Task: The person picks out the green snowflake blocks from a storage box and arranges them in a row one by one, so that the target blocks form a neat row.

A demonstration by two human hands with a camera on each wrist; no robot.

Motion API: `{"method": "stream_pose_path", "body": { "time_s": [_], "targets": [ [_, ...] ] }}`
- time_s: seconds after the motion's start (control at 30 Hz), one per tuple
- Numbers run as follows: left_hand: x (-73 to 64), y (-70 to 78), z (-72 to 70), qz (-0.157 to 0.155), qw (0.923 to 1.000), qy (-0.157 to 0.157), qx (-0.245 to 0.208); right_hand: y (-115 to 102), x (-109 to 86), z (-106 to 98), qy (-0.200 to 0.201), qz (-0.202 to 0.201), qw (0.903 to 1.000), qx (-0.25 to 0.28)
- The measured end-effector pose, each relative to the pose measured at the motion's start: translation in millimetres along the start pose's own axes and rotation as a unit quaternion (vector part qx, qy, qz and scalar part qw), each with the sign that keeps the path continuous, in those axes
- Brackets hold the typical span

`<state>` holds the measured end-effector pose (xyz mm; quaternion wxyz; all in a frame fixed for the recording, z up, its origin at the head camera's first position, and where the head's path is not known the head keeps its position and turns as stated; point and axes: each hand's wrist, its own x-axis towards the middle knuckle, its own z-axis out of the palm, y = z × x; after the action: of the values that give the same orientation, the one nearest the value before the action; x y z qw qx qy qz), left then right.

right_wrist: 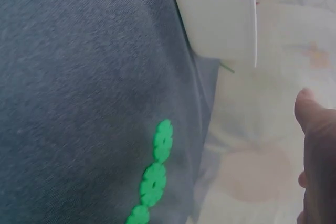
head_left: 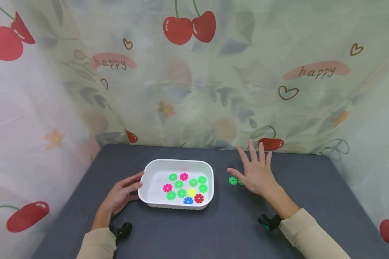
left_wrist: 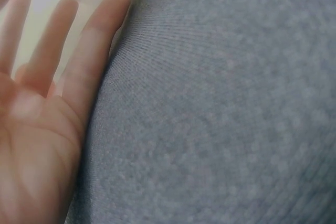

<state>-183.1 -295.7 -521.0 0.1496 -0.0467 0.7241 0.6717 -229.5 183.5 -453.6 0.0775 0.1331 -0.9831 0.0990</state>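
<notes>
In the head view, a white plastic tray (head_left: 153, 180) holds several notched plastic discs, mostly green (head_left: 178, 184), plus pink, red, blue and one yellow. My left hand (head_left: 120, 196) rests at the tray's left end, fingertips on its side. The left wrist view shows these fingers (left_wrist: 86, 61) nearly straight against the tray's outer wall. To the right of the tray, my right hand (head_left: 256, 174) is raised with its fingers spread and holds nothing. It partly hides green discs (head_left: 233, 180) on the table. The right wrist view shows several green discs (right_wrist: 153, 184) linked in a row.
A dark grey cloth-covered table (head_left: 181, 233) lies under everything. Patterned curtain (head_left: 194, 90) hangs behind the table and along both sides. A thin looped cord (head_left: 337, 149) is at the far right corner. Each wrist wears a black strap device (head_left: 269, 222).
</notes>
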Motion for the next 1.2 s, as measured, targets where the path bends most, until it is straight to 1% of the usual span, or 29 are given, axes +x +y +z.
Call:
{"method": "stream_pose_path", "body": {
  "time_s": [0.1,0.3,0.4,0.57,0.77,1.0,1.2],
  "targets": [
    [0.4,0.1,0.2,-0.003,1.0,0.003,-0.002,-6.8,3.7,0.4,-0.006,-0.012,0.9999,-0.009],
    [2.0,1.0,2.1,-0.003,1.0,0.005,-0.004,-20.5,8.0,3.4,-0.025,-0.029,0.9992,-0.007],
    [2.1,1.8,2.9,-0.004,1.0,0.004,-0.003,-29.2,9.7,4.8,-0.026,-0.04,0.9989,-0.001],
    [1.3,2.3,2.5,-0.004,1.0,0.009,0.0,-47.6,14.4,7.8,-0.023,-0.061,0.9979,0.003],
    [0.1,1.3,1.7,-0.004,0.9999,0.011,-0.001,-71.9,20.1,12.5,-0.03,-0.094,0.9951,0.001],
    [1.2,-0.2,1.8,0.001,1.0,0.005,-0.007,-96.2,26.2,12.9,-0.034,-0.123,0.9917,0.02],
    [1.9,-0.1,2.1,0.003,0.9999,0.01,-0.013,-122.1,27.8,11.0,-0.043,-0.147,0.9872,0.043]
  ]
}}
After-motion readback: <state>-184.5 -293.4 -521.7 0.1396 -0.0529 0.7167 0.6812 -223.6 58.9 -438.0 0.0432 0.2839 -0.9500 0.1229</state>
